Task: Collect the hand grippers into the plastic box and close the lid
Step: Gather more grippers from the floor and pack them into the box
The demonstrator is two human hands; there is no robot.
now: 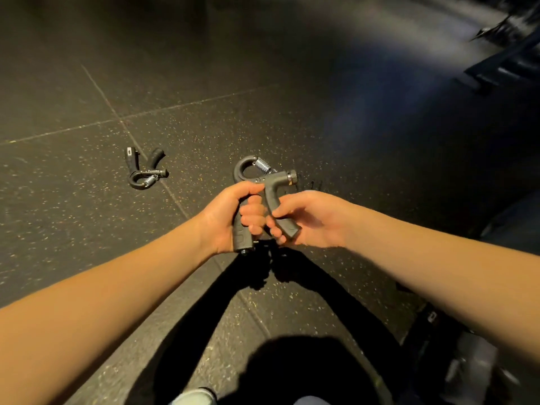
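I hold a dark grey hand gripper [270,182] with a metal spring and a knurled knob above the floor at the centre of the view. My left hand [233,217] is wrapped around its left handle. My right hand [306,220] pinches its right handle between thumb and fingers. A second hand gripper [144,171] lies on the floor to the left, handles pointing away from me. At the lower right edge sits a blurred clear plastic thing [470,369]; whether it is the box I cannot tell.
The floor [87,229] is dark speckled rubber tile with pale seams. Dark gym equipment [502,68] stands at the top right. A shoe tip [194,397] shows at the bottom edge. My arms cast black shadows below the hands.
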